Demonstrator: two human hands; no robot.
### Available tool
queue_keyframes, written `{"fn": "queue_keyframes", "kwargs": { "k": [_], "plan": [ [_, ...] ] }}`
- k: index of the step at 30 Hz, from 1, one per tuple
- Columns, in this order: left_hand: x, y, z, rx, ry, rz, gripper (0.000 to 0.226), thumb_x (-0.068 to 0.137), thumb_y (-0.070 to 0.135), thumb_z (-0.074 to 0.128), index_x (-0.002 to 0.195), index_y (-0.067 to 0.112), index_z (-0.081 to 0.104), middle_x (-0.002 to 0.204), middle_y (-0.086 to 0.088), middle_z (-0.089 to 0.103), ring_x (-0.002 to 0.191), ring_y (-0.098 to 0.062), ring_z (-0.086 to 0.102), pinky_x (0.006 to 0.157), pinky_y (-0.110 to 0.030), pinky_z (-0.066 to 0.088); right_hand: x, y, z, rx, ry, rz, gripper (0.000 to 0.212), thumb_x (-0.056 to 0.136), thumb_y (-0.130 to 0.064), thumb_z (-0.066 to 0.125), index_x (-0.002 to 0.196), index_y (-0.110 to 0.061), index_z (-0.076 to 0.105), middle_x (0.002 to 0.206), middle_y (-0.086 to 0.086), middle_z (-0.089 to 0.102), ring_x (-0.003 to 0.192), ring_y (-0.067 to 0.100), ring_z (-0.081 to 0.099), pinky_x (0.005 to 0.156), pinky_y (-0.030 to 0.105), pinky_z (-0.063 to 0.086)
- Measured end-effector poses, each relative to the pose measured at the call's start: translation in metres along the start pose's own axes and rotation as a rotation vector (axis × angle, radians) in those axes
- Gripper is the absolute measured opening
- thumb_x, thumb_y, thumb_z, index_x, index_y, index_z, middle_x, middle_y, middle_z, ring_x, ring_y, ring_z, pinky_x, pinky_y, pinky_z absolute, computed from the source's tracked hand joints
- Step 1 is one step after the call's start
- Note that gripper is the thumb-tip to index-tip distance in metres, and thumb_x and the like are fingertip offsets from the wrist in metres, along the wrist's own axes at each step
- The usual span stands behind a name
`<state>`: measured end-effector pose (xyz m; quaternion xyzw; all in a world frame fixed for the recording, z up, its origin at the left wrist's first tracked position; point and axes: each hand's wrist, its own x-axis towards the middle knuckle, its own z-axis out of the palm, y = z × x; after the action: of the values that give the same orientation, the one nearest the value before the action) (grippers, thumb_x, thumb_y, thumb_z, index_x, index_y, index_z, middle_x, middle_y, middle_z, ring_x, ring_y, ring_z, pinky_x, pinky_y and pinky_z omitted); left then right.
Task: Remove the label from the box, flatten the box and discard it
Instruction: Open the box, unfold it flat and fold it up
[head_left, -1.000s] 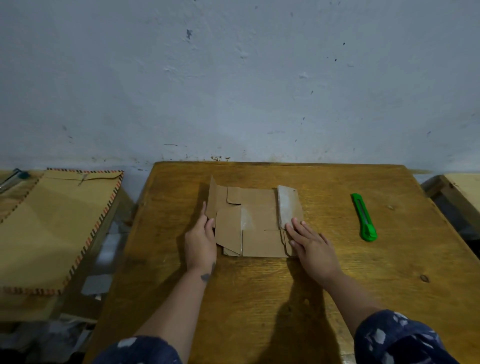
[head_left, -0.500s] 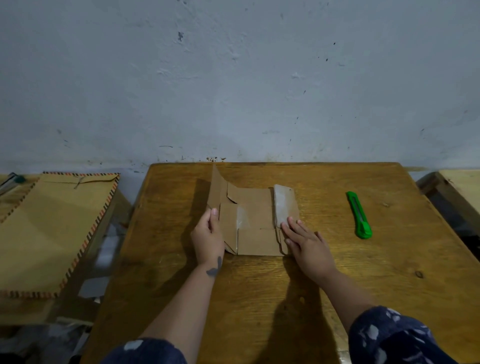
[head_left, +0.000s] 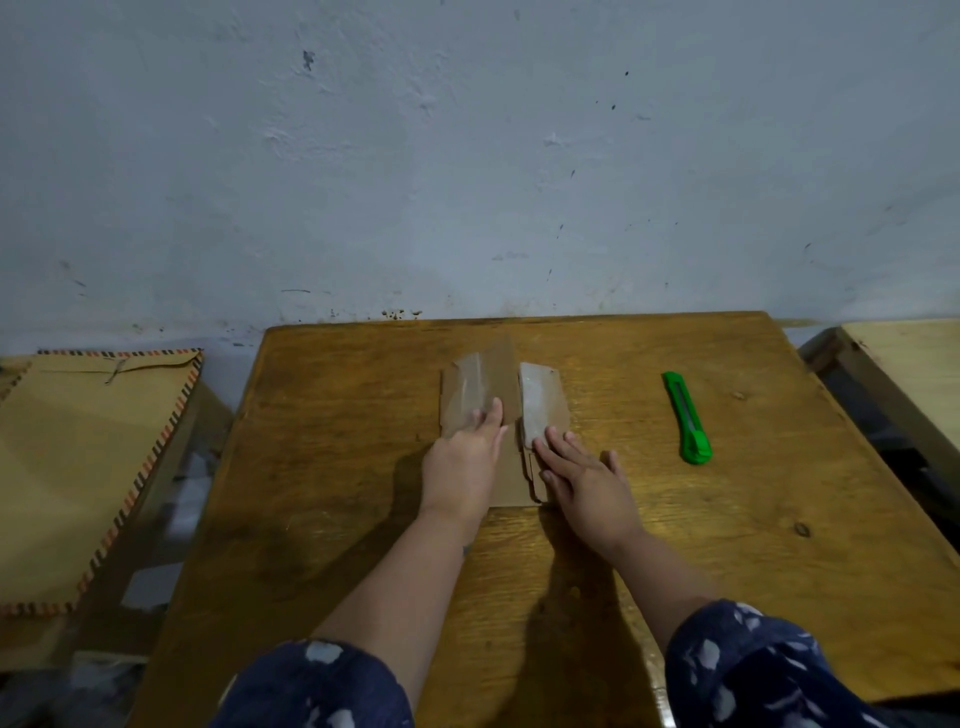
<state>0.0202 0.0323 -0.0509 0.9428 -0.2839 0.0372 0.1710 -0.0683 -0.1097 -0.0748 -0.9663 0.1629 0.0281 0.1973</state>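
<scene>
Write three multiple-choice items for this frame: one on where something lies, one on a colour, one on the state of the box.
1. Where does the cutter lie on the table?
A. Right of the box
B. Left of the box
C. Under the left hand

2. What colour is the cutter?
A. Red
B. Green
C. Black

3. What state is the box in?
A. Standing upright and sealed
B. Folded down flat on the table
C. Lifted off the table

Answers:
1. A: the cutter lies alone on the wood beyond the right hand, apart from the box.
2. B: its body is bright green.
3. B: the cardboard lies flat on the table, with the left hand and the right hand both pressing open-palmed on it.
</scene>
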Motion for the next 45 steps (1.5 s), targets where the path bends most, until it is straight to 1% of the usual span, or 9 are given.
{"fn": "queue_keyframes", "kwargs": {
  "k": [4,9,15,18,21,26,34,40,45],
  "plan": [
    [0.007,0.012,0.009,0.172,-0.16,0.025,0.048,0.104,0.026,0.032,0.151,0.02,0.022,0.139,-0.01,0.05,0.106,-0.027,0.062,0.078,-0.036,0.052,0.001,0.001,0.0,-0.002,0.031,-0.02,0.048,0.1,-0.031,0.037,0.146,-0.037,0.026,0.155,-0.015,0.021,0.145,0.006,0.015,0.118,0.043,0.007],
    [0.015,0.024,0.014,0.276,-0.376,-0.015,0.056,0.1,0.014,0.041,0.151,0.016,0.017,0.148,-0.02,0.037,0.12,-0.034,0.051,0.089,-0.044,0.05,0.005,0.005,-0.001,0.056,0.063,-0.035,0.054,0.097,-0.03,0.045,0.148,-0.028,0.027,0.153,-0.01,0.032,0.143,0.008,0.024,0.117,0.036,0.015],
    [0.016,0.03,0.013,0.269,-0.397,-0.043,0.056,0.101,0.045,0.026,0.15,0.018,0.025,0.149,-0.017,0.037,0.125,-0.032,0.049,0.089,-0.041,0.049,0.02,0.012,-0.014,0.16,0.07,-0.039,0.054,0.083,-0.03,0.068,0.134,-0.029,0.051,0.133,-0.009,0.058,0.125,0.014,0.048,0.103,0.033,0.041],
    [0.013,0.03,0.016,0.262,-0.379,-0.054,0.059,0.1,0.05,0.027,0.15,0.019,0.025,0.149,-0.015,0.037,0.128,-0.03,0.045,0.089,-0.039,0.049,0.034,0.013,-0.023,0.188,0.089,-0.02,0.041,0.086,-0.023,0.063,0.126,-0.027,0.06,0.128,-0.008,0.063,0.12,0.014,0.053,0.1,0.032,0.044],
    [0.01,0.033,0.016,0.25,-0.382,-0.073,0.056,0.101,0.046,0.026,0.15,0.019,0.021,0.153,-0.015,0.031,0.133,-0.031,0.039,0.092,-0.04,0.048,0.053,0.008,-0.025,0.151,0.138,-0.031,0.04,0.096,-0.022,0.047,0.136,-0.023,0.05,0.143,-0.004,0.049,0.136,0.017,0.039,0.113,0.037,0.03],
    [0.008,0.035,0.017,0.258,-0.362,-0.083,0.056,0.101,0.045,0.026,0.151,0.02,0.019,0.156,-0.013,0.027,0.139,-0.031,0.033,0.096,-0.041,0.047,0.085,-0.009,-0.022,0.043,-0.022,-0.081,0.051,0.102,-0.03,0.025,0.151,-0.019,0.015,0.16,-0.004,0.006,0.148,0.013,-0.002,0.119,0.045,0.001],
    [-0.011,0.03,0.024,0.228,-0.302,-0.076,0.055,0.102,0.044,0.019,0.152,0.018,0.016,0.158,-0.012,0.019,0.145,-0.027,0.023,0.108,-0.039,0.04,0.096,-0.004,-0.004,-0.023,-0.056,-0.114,0.053,0.102,-0.033,0.017,0.151,-0.016,0.004,0.16,0.001,-0.005,0.147,0.015,-0.008,0.117,0.042,-0.005],
    [-0.022,0.028,0.03,0.102,-0.207,-0.11,0.053,0.096,0.032,0.025,0.133,0.008,0.052,0.139,-0.014,0.049,0.13,-0.026,0.048,0.097,-0.042,0.051,0.097,-0.011,0.0,-0.031,-0.086,-0.065,0.056,0.101,-0.034,0.014,0.151,-0.014,-0.002,0.16,0.001,-0.01,0.146,0.014,-0.016,0.117,0.043,-0.013],
    [-0.024,0.025,0.03,-0.042,-0.124,-0.12,0.055,0.101,0.036,0.013,0.137,0.008,0.044,0.142,-0.01,0.048,0.135,-0.02,0.041,0.105,-0.042,0.044,0.094,-0.011,0.015,-0.13,0.029,-0.089,0.061,0.096,-0.038,0.001,0.151,-0.012,-0.002,0.16,0.004,-0.005,0.146,0.015,-0.012,0.118,0.045,-0.01]
  ]
}}
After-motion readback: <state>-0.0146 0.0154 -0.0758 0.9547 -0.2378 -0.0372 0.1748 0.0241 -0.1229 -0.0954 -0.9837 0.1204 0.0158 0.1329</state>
